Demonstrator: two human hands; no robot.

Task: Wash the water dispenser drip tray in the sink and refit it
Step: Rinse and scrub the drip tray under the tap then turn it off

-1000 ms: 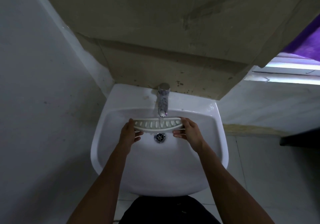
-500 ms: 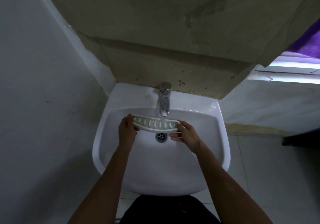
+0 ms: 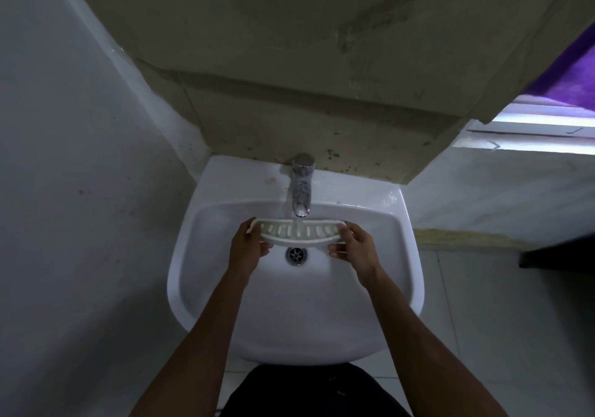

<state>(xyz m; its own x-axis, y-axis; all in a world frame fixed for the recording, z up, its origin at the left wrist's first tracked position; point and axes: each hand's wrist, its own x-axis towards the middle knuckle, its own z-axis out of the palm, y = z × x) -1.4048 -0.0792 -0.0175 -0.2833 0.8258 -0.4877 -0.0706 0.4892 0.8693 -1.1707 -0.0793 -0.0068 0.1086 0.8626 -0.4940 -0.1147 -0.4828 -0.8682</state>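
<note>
You hold the white drip tray point(image 3: 299, 233) level over the sink point(image 3: 402, 255), its long axis running left to right, slotted face up under the tap point(image 3: 302, 188). Your left hand point(image 3: 248, 247) and right hand point(image 3: 357, 246) each pinch one end.

Dim, soft picture; daylight enters from the window point(image 3: 547, 126) upper right; edges perhaps bowed.

Washroom; wall-hung basin point(image 3: 206, 287), tap point(image 3: 302, 188)
</note>
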